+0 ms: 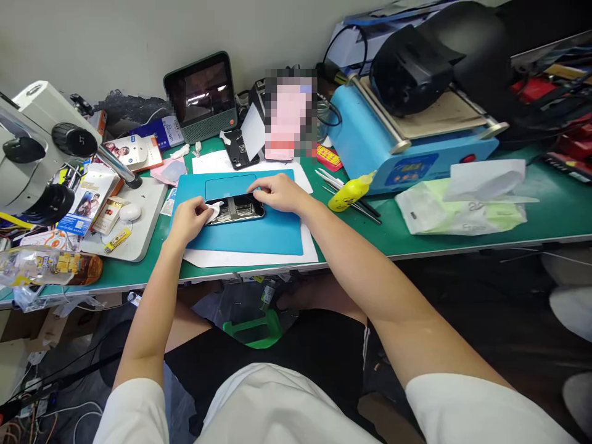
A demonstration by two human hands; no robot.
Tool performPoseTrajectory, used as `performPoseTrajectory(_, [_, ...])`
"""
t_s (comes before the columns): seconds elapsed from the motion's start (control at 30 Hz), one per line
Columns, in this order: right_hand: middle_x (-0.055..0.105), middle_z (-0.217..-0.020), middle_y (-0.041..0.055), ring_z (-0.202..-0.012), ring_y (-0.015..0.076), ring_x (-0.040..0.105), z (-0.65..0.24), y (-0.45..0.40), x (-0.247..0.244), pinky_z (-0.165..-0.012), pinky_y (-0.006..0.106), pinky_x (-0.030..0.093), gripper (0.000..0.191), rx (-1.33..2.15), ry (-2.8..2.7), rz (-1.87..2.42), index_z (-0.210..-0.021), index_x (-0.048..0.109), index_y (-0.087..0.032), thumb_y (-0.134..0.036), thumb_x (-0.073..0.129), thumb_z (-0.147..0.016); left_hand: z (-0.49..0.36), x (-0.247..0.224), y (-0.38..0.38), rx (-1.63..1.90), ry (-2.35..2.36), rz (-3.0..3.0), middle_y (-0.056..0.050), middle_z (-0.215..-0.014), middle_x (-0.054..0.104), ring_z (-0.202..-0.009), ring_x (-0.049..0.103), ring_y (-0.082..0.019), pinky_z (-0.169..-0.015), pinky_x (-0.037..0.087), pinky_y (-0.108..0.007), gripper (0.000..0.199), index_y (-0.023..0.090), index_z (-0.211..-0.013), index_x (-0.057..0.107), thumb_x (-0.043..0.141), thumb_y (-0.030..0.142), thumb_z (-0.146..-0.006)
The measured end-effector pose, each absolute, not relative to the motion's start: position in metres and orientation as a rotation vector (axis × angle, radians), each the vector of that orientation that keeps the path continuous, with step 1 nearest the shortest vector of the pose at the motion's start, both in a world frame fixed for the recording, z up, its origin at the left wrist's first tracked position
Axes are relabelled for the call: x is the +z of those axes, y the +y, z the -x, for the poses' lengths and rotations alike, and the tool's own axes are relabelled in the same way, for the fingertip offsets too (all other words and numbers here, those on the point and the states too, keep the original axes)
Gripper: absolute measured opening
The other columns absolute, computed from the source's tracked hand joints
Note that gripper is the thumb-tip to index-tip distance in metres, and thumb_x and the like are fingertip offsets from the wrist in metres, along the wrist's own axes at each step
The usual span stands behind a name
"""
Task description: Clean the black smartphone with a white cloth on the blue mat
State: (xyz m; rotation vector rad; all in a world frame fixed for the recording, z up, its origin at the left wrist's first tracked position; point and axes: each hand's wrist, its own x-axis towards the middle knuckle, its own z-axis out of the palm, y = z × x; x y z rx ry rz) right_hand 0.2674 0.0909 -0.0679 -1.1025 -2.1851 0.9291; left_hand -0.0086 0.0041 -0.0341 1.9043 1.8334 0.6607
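A dark smartphone (244,213) with a glossy, reflecting face lies on a blue mat (259,240). Pinched in the closed fingers of my left hand (189,220) is a crumpled white tissue (214,212), which touches the phone's left end. My right hand (277,192) has its thumb and forefinger at the phone's far right corner, closed on that edge. Just beyond the phone, a thin dark rectangular outline (226,180) shows on the mat. White paper (217,258) sticks out from under the mat.
A microscope (69,142) stands at left, with a bottle (50,265) near the front edge. Behind the mat are a display (203,92) and a dark phone part (239,150). To the right lie a yellow squeeze bottle (349,193), tweezers (370,211), a blue machine (370,142) and a tissue pack (462,206).
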Motion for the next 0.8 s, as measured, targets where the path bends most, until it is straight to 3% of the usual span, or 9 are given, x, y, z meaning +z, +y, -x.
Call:
performPoseTrajectory(0.5, [0.057,-0.057,-0.0008,-0.059,0.0185,0.052,-0.268,0.086,-0.072,-0.068,0.034,0.042,0.040,0.867,-2.157,1.158,-0.104,0.085,-0.015,-0.031,0.053,-0.087,0.014,-0.027,-0.019,0.491,1.793,-2.032,-0.003,-0.082,0.071,-0.083,0.063,-0.023,-0.072,0.043,-0.034,0.018,0.024,-0.075,0.058,0.066,0.029,-0.090])
performPoseTrajectory(0.73, [0.081,-0.088,0.0086,-0.083,0.0257,0.071,-0.264,0.096,-0.069,-0.083,0.036,0.051,0.045,0.620,-1.919,1.446,-0.117,0.084,-0.014,-0.021,0.052,-0.087,0.064,-0.012,0.012,0.272,2.082,-2.130,-0.009,-0.095,0.074,-0.098,0.066,-0.031,-0.081,0.048,-0.040,0.005,0.025,-0.087,0.063,0.059,0.024,-0.089])
performPoseTrajectory(0.8, [0.084,-0.101,0.0102,-0.095,0.0284,0.074,-0.263,0.098,-0.067,-0.090,0.037,0.053,0.047,0.618,-1.966,1.537,-0.121,0.084,-0.015,-0.019,0.052,-0.087,0.067,-0.010,0.028,0.250,2.036,-2.126,-0.010,-0.105,0.075,-0.104,0.066,-0.032,-0.088,0.051,-0.041,0.013,0.025,-0.094,0.067,0.058,0.021,-0.087])
